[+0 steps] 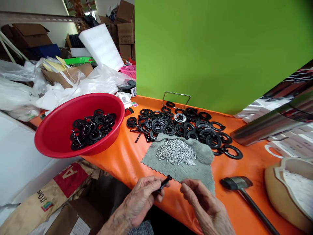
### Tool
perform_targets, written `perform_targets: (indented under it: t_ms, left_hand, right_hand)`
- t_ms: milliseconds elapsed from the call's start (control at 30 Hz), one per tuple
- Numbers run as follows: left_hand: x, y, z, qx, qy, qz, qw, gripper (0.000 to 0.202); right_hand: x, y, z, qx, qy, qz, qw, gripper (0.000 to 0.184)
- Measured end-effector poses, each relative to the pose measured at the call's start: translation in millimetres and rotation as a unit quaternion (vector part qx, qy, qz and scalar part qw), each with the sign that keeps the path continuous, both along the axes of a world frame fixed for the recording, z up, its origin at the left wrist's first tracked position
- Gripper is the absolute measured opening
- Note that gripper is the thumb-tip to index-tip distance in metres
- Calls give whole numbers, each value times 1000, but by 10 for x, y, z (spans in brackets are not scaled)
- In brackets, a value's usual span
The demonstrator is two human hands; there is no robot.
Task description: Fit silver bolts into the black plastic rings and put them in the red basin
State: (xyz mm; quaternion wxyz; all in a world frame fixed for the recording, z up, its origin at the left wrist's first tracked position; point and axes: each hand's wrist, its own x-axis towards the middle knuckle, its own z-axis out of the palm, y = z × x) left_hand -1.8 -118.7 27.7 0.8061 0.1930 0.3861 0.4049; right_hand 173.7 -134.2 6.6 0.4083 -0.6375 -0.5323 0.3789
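Near edge of the tabletop (127, 156), left hand (140, 204): its fingers are grasping a slim black part (164, 183), holding it tilted just short of the grey cloth (204, 169).
Right hand (205, 207): thumb and forefinger are closing together at the tips, to the right of the black part; whether they are pinching something small, I cannot tell.
Slip risk: the black part is looking smooth and narrow, so a loose grip could be letting it drop past the near edge into the dark gap below.
Screw risk: silver screws (175, 151) are lying heaped and loose on the cloth; a sleeve or wrist tugging the cloth's near edge could be scattering them.
Black rings (157, 125): these are spreading over the far side, overlapping each other and crowding the cloth's far edge.
Red basin (55, 133): it is standing on the left, holding more black pieces; its rim is reaching past the tabletop, so a knock could be tipping it.
Mallet (254, 205): it is lying on the right, between the cloth and a tan tub (275, 192), obstructing rightward reach.
Metal cylinder (256, 129): it is bounding the far right.
Green panel (207, 49): it is blocking the far side, behind a wire stand (176, 94).
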Motion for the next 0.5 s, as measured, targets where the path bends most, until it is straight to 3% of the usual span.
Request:
perform_targets:
  t_ms: [300, 400, 500]
  left_hand:
    - [0, -21, -11, -44, -53, 11, 998, 30]
    - [-5, -18, 13, 10, 22, -12, 1000, 33]
    - [0, -26, 38, 87, 151, -26, 984, 32]
  right_hand:
    - [-113, -22, 159, -46, 99, -5, 994, 32]
    - [-124, -20, 173, -63, 131, -21, 989, 30]
    - [-132, -27, 190, -86, 147, -34, 985, 30]
